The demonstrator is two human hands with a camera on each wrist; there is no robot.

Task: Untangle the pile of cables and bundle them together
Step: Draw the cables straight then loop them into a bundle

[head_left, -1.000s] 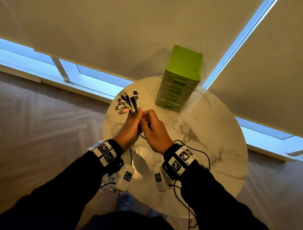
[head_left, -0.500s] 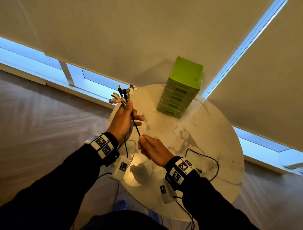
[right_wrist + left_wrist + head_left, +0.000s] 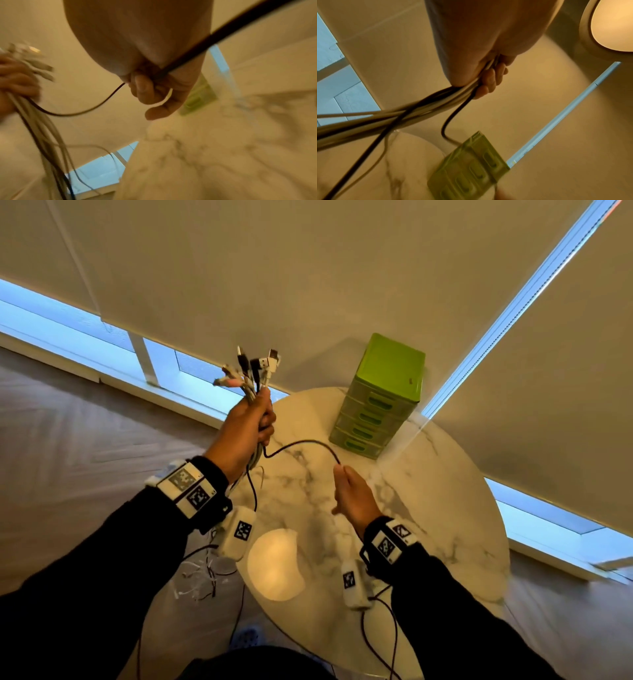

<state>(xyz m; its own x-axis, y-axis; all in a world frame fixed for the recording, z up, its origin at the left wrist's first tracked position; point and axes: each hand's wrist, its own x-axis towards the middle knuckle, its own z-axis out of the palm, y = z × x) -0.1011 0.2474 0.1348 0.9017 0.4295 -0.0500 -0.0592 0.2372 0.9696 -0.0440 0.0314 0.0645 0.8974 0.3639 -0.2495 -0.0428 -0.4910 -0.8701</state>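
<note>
My left hand (image 3: 251,424) is raised over the left rim of the table and grips a bunch of cables (image 3: 251,374) just below their plugs, which fan out above the fist. In the left wrist view my left hand (image 3: 486,79) has its fingers curled round the white and black strands (image 3: 412,108), which trail down to the left. One black cable (image 3: 301,444) arcs from that fist to my right hand (image 3: 349,491), lower and to the right. In the right wrist view my right hand (image 3: 154,86) pinches this black cable (image 3: 80,114), which runs on past the palm.
A green drawer unit (image 3: 380,392) stands at the back of the round marble table (image 3: 428,508). Loose cable ends (image 3: 202,573) hang beside the table's left edge above the wooden floor. Window blinds fill the background.
My left hand rose up and left with the cable bunch. My right hand drew away down and right along one black cable, so a loop now spans the hands.
</note>
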